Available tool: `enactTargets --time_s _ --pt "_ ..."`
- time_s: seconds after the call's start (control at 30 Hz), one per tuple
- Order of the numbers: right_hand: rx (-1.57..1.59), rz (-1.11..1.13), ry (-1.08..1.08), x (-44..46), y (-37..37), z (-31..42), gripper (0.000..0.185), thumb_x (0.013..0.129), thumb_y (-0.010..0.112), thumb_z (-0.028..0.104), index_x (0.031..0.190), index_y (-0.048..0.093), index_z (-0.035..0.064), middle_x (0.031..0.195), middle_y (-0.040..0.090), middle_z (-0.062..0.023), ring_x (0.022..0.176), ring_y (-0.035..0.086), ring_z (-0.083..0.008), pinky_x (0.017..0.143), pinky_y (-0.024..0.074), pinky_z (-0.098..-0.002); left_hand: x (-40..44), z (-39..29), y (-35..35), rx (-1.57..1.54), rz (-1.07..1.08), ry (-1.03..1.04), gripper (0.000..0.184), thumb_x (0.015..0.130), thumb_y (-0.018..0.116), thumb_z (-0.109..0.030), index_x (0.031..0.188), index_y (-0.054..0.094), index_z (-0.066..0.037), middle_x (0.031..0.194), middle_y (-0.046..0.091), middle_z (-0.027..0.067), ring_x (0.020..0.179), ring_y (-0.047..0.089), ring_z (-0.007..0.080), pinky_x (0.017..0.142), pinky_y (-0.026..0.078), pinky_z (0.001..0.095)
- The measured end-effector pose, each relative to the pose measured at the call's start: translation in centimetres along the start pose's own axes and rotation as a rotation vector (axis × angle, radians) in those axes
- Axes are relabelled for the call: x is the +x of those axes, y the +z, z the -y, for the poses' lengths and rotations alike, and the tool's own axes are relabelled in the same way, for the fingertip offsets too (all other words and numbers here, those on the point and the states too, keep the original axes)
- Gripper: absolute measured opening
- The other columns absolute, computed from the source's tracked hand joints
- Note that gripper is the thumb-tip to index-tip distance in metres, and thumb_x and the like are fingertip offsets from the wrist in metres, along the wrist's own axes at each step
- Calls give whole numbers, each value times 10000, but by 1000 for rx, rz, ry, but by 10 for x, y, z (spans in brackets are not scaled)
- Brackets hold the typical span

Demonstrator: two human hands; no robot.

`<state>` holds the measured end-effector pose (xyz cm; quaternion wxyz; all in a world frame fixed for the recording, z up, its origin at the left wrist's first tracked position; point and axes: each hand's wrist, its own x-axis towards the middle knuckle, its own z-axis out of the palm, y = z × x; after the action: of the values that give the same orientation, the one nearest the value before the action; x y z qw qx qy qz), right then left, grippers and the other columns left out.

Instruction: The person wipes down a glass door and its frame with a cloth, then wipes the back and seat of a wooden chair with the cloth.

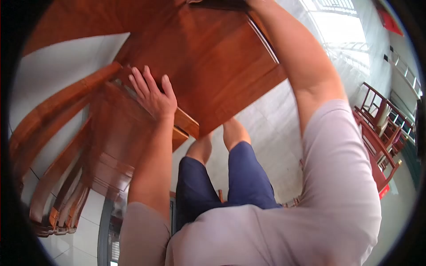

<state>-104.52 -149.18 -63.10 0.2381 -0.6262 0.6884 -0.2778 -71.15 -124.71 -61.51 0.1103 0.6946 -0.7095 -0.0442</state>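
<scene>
My left hand (155,95) is open with its fingers spread. It lies over the edge of a reddish-brown wooden panel (188,122); whether the palm presses on it I cannot tell. Beside it is a large, smooth wooden board (217,66) of the same colour. My right arm reaches up along the board's right side. Only the wrist end of my right hand (256,2) shows at the top border, so its fingers are out of sight. Close to it, a dark flat object (219,4) lies along the top of the board, partly cut off.
Curved wooden rails (62,106) of a piece of furniture stand on the left. Wooden chairs (377,128) are at the far right. Pale tiled floor (275,133) shows around my legs, and bright window light (339,26) reflects at the upper right.
</scene>
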Motion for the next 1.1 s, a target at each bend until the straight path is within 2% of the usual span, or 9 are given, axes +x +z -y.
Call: enactTargets --time_s 0.07,0.17,0.37,0.4,0.6,0.67,0.83,0.87,1.1 --pt "274 -56 14 -58 -46 23 448 920 761 425 1169 700 58 1048 753 -232 1018 721 -438 869 576 -494 -2 3 3 -3 -27 8 601 1065 568 -422 1544 519 -63 1694 348 204 1555 322 450 1231 345 568" --pt "-423 42 -212 -152 -78 -60 382 947 715 377 1247 710 141 1169 705 -158 1115 662 -404 906 558 -496 0 4 8 -17 -68 -5 597 1060 570 -448 1517 554 -64 1684 367 202 1549 331 449 1228 355 564" --pt "-463 -187 341 -264 -73 -91 454 915 755 320 1265 661 46 1218 711 -193 1075 693 -412 911 566 -475 -5 5 4 18 -31 -24 625 1054 548 -511 1570 496 -163 1711 338 165 1575 310 417 1123 434 598" --pt "-142 -334 215 -260 -76 -54 552 860 804 319 1298 642 25 1336 654 -220 1204 628 -431 1022 505 -513 -4 5 7 32 -39 -30 624 1055 541 -520 1571 496 -171 1713 339 159 1577 312 410 1103 445 601" --pt "-237 -345 76 -356 11 23 628 853 749 225 1413 560 12 1579 404 -298 1492 284 -592 1267 173 -658 -2 3 6 -22 -82 -4 599 1063 564 -472 1541 533 -112 1678 378 203 1543 341 457 1214 372 577" --pt "-235 -314 55 -383 24 56 623 872 718 225 1437 546 25 1598 377 -304 1497 277 -606 1271 163 -672 -2 7 9 -28 -113 22 603 1065 553 -486 1545 530 -120 1678 379 202 1543 342 454 1214 376 573" --pt "-478 217 -140 -372 -28 52 563 925 631 287 1445 573 78 1454 534 -322 1486 314 -600 1250 230 -694 -4 12 15 4 -92 -10 616 1057 532 -535 1563 505 -186 1704 353 153 1568 325 408 1152 423 585" --pt "-463 59 -103 -362 -34 48 548 917 634 285 1420 591 72 1362 594 -338 1470 325 -609 1253 232 -690 -4 15 17 -12 -119 10 614 1056 534 -535 1562 508 -187 1704 355 152 1567 327 408 1154 423 583" --pt "-523 -25 188 -314 -55 14 975 776 829 405 1554 397 6 1634 315 -292 1539 230 -547 1255 215 -679 -4 8 10 -40 -108 10 605 1062 551 -496 1547 530 -135 1681 377 200 1542 342 460 1225 367 567"
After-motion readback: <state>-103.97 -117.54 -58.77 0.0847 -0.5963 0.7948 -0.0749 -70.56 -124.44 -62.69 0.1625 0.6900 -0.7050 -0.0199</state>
